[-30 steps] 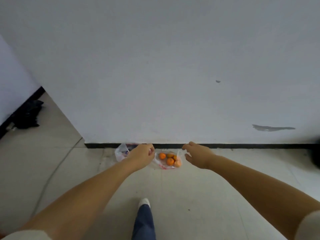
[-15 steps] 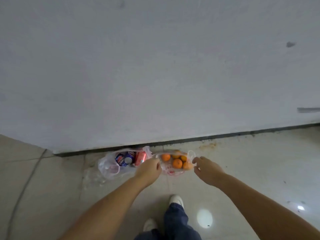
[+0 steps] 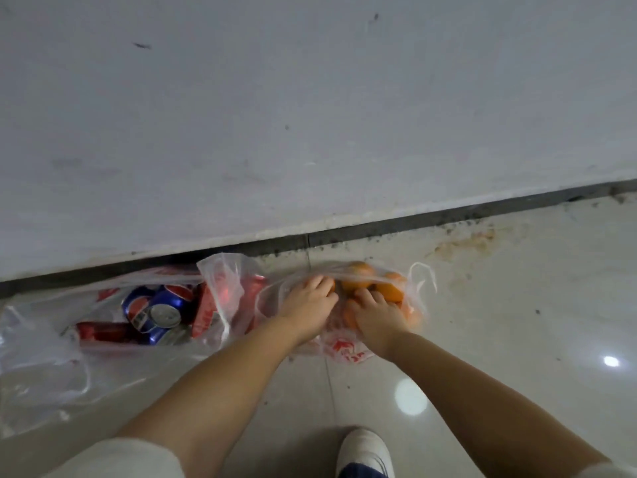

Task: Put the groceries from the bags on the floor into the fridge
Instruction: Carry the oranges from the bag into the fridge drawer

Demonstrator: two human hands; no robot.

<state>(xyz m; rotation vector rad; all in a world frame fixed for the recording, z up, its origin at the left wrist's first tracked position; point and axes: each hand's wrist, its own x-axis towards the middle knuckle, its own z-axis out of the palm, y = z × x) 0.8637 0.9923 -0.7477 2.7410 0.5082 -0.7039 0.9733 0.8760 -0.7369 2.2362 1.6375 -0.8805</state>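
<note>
A: Where are the groceries?

B: On the tiled floor [image 3: 482, 339], against the dark skirting strip [image 3: 431, 224] at the foot of the white wall [image 3: 310, 115]. 2 clear plastic bags lie side by side. The orange bag [image 3: 348, 350], with red print, holds several oranges [image 3: 391, 293]. The can bag [image 3: 44, 357] to its left holds blue cans [image 3: 162, 310] and red cans [image 3: 103, 331], all lying on their sides.

A: And the hands?

B: Both are down at the orange bag. The left hand [image 3: 305, 310] rests on its left part, fingers bent onto the plastic and the fruit beneath. The right hand [image 3: 374, 315] is just beside it, fingers curled over the oranges through the film.

A: Gripping, then?

B: The right hand's fingers curl over the fruit, but I cannot tell whether either hand truly grips or only presses; the fingertips are blurred by the plastic.

A: Anything else?

B: A white shoe [image 3: 363, 455] stands at the bottom edge, between the 2 forearms. 2 bright light reflections show on the tiles to the right, and a rusty stain [image 3: 465, 243] marks the floor near the skirting.
</note>
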